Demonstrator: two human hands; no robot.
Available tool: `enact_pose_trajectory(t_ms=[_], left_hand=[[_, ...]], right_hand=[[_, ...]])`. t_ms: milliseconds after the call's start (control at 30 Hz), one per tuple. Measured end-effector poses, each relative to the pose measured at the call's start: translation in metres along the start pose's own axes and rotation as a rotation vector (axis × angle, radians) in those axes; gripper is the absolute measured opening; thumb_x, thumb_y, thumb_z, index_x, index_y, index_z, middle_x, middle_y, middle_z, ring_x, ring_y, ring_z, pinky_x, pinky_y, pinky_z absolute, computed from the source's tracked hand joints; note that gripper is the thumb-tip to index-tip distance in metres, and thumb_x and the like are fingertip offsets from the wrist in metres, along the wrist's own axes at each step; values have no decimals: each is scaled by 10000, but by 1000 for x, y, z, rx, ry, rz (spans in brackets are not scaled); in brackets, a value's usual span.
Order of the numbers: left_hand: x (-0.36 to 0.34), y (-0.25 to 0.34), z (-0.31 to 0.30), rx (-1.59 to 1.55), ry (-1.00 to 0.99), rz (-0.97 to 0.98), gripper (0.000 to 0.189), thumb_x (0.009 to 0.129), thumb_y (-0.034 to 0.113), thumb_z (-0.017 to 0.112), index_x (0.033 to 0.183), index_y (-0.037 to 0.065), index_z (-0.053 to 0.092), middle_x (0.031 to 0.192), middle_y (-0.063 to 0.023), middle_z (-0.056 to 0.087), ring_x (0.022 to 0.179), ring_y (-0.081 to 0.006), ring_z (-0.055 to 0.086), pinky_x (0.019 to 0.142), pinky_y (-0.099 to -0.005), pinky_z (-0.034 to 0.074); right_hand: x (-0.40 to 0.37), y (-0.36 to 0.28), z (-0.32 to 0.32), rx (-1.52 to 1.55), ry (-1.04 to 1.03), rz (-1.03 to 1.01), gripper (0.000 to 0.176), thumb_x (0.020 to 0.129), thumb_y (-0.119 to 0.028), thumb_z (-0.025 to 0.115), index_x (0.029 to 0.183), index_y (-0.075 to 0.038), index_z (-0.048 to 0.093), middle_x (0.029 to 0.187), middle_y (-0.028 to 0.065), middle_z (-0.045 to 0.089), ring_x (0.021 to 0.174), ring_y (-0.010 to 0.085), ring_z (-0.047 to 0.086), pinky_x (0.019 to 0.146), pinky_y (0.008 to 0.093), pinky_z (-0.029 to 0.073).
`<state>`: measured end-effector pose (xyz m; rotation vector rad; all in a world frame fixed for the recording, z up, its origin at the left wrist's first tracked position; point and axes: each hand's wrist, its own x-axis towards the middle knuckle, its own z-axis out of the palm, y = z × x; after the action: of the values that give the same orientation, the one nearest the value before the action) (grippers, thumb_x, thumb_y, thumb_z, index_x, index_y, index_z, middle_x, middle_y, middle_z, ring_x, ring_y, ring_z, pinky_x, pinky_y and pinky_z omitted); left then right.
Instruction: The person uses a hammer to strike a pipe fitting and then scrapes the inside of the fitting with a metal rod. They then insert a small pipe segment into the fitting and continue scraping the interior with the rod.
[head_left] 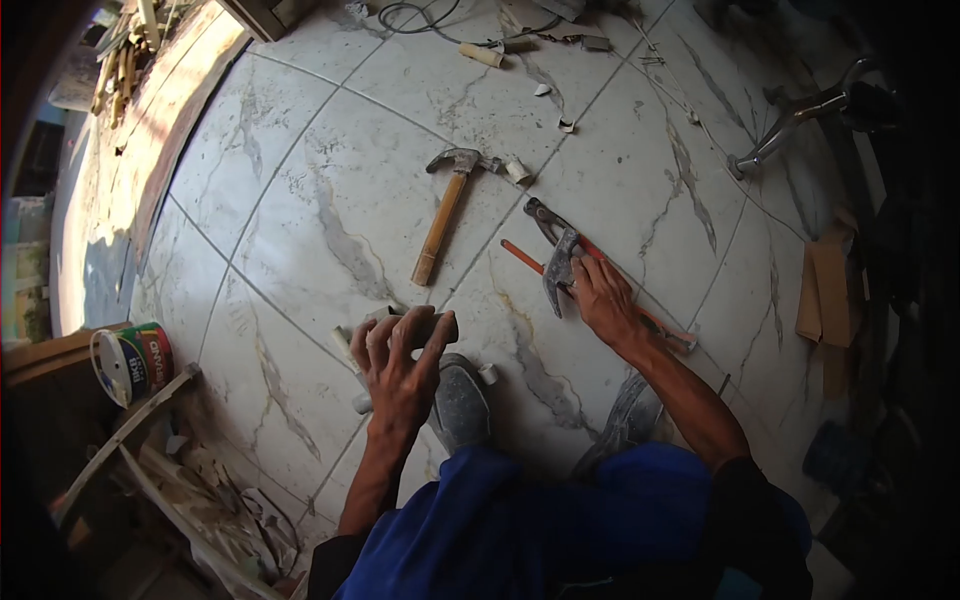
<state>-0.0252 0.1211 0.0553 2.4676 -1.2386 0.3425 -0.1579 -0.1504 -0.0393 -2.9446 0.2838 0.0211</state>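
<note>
My left hand (402, 362) is closed around a short, dark grey piece (440, 329), its far side hidden by the fingers. Near the middle right, my right hand (604, 301) grips a grey claw-shaped hammer head (562, 272); any handle on it is mostly covered. Beneath and beside that head lie a dark-jawed pincer-like tool (541, 216) and orange bars (522, 256), partly hidden. A claw hammer with a wooden handle (440, 230) rests on the tiles between and beyond my hands. A short pale pipe piece (517, 171) lies beside its head.
Marble-patterned tiles (300, 210) cover the floor. A paint bucket (133, 362) and wooden strips (126, 443) stand at the left. Upper right holds a shiny metal tube (790, 130), with cardboard (826, 290) below. A cable (420, 30) and a beige tube piece (481, 54) lie at the top.
</note>
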Motion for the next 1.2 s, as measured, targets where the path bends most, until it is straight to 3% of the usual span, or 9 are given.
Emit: enact_pose_trajectory(t_ms=[133,200,233,400,467,600,733,1033,1200], left_hand=[[-8,-23,7,-378,-148,-76,494,649,40,734,1121,157,651,1082,-52,579,1048,-261,540,913,-432,426],[-15,-27,9,-856,-412,-406,481,685,58,759,1147,84,626,1101,-73,569,1086,-242,541,884,-373,463],[-20,-22,14,-1199,-417,-584,468,728,67,761,1166,32,601,1134,-82,555,1085,-190,533,876,-316,465],[-40,8,29,-1519,-421,-641,472,784,66,730,1215,-1,547,1178,-78,548,1098,-159,525,949,-303,414],[-43,21,30,-1785,-388,-844,545,788,210,749,1223,-8,503,1121,-106,572,1031,-189,570,817,-333,518],[-42,32,30,-1833,-338,-776,605,795,286,739,1245,-8,461,1178,-129,537,1029,-217,576,764,-350,538],[-43,33,30,-1854,-353,-815,621,785,300,742,1241,-4,450,1221,-139,499,1021,-220,576,795,-352,527],[-47,27,30,-1802,-246,-678,591,803,363,696,1203,2,454,1209,-165,463,925,-206,552,738,-334,497],[-48,32,33,-1961,-163,-742,635,920,590,393,1150,4,476,1145,-167,484,857,-231,546,671,-344,487]], right_hand=[[11,0,-20,155,13,190,425,845,-83,605,1203,94,459,1081,195,495,1013,353,513,845,423,458],[20,11,-17,155,13,285,417,859,-88,596,1207,92,453,1088,203,496,1027,359,509,851,423,456],[22,17,-13,138,1,340,408,867,-88,588,1210,85,452,1097,206,499,1036,366,508,862,425,450],[25,37,-2,146,-4,395,401,872,-97,586,1212,72,458,1089,216,510,1046,367,511,882,424,436],[26,40,-6,163,-34,419,412,866,-110,600,1215,59,465,1085,211,514,1037,367,516,882,418,436],[29,9,-30,-118,268,184,366,837,-116,638,1160,13,525,1053,172,533,983,320,547,842,411,452],[21,-30,-3,114,139,4,248,833,-155,653,1014,-33,536,958,99,512,865,252,556,739,386,455],[19,-41,49,-161,110,98,104,902,-163,553,903,-73,501,910,94,488,852,236,520,711,374,442],[13,-46,39,41,161,120,231,868,-244,610,967,-53,525,953,101,496,886,246,521,744,378,429]])
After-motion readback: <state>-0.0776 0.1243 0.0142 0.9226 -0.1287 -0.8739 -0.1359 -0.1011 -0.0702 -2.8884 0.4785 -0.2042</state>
